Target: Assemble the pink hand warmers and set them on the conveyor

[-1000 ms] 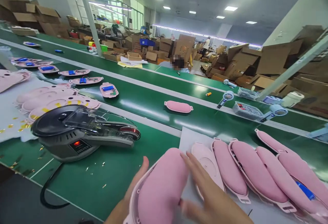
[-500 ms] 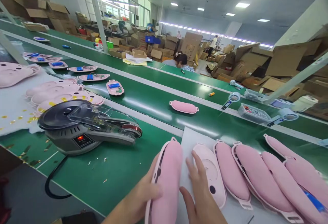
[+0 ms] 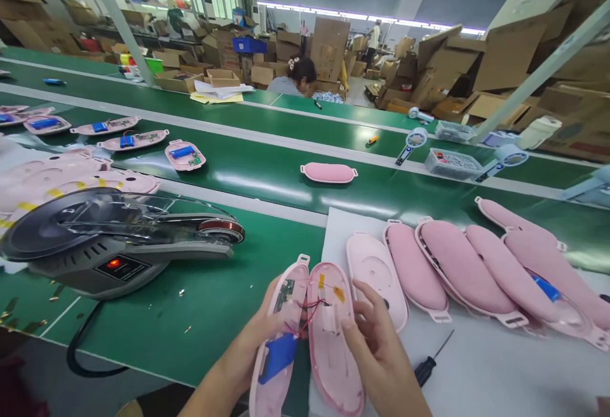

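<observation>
My left hand (image 3: 257, 334) grips a pink casing half (image 3: 271, 395) that carries a green circuit board (image 3: 284, 293) and a blue battery pack (image 3: 277, 358). The matching pink shell half (image 3: 333, 360) is held by my right hand (image 3: 376, 334), its inside turned up, with yellow tape bits and a small white part in it. Thin red and dark wires (image 3: 307, 307) run between the halves, which lie open side by side. Just beyond my right hand is a pale pink shell (image 3: 374, 264) on the white sheet (image 3: 340, 232). A screwdriver (image 3: 431, 360) lies right of that hand.
A tape dispenser (image 3: 119, 239) with a lit red switch stands at left. Several closed pink casings (image 3: 467, 264) lie at right. Across the green belt (image 3: 267, 175) sit one pink casing (image 3: 328, 173), open halves with batteries (image 3: 185, 155), and handheld fans (image 3: 412, 143). Someone (image 3: 298, 77) sits opposite.
The pink casing, closed in my left hand before, is now spread into two wired halves. My right hand has taken hold of one half. The view has shifted, showing the screwdriver more fully.
</observation>
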